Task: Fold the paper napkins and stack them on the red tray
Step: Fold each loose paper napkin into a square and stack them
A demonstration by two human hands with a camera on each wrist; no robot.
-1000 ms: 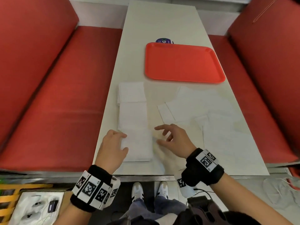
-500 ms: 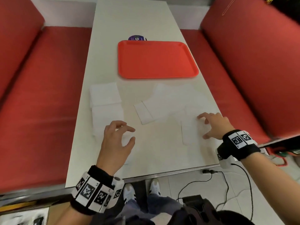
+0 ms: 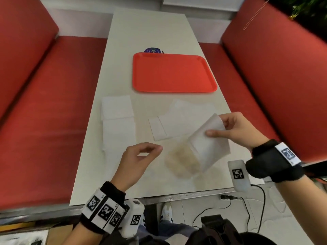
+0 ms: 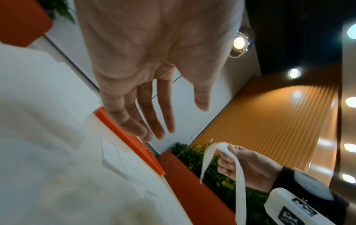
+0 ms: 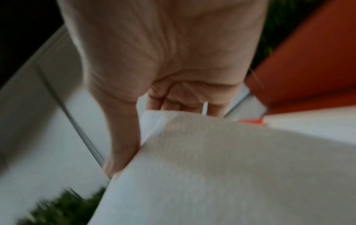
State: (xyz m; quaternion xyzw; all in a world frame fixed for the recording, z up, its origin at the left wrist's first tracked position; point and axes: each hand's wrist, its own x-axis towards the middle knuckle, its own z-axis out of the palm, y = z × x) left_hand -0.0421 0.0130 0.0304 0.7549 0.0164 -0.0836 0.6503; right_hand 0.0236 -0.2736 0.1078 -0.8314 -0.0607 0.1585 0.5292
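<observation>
My right hand (image 3: 230,129) pinches a white paper napkin (image 3: 207,144) by its top edge and holds it above the table; the sheet hangs down towards me. The same napkin (image 4: 238,179) droops from that hand in the left wrist view and fills the right wrist view (image 5: 221,175). My left hand (image 3: 141,156) hovers over the table with loosely curved fingers and holds nothing. The red tray (image 3: 173,73) lies bare at the middle of the table. Folded napkins (image 3: 118,119) lie in a row on the left. Loose unfolded napkins (image 3: 182,119) lie below the tray.
The white table (image 3: 148,32) runs between two red bench seats (image 3: 44,112). A dark round sticker (image 3: 153,50) shows behind the tray. A black cable (image 3: 230,198) and shoes (image 3: 167,211) are on the floor past the near edge.
My right hand has taken a napkin from the right side of the table and lifted it. My left hand has come off the folded napkins and moved towards the centre.
</observation>
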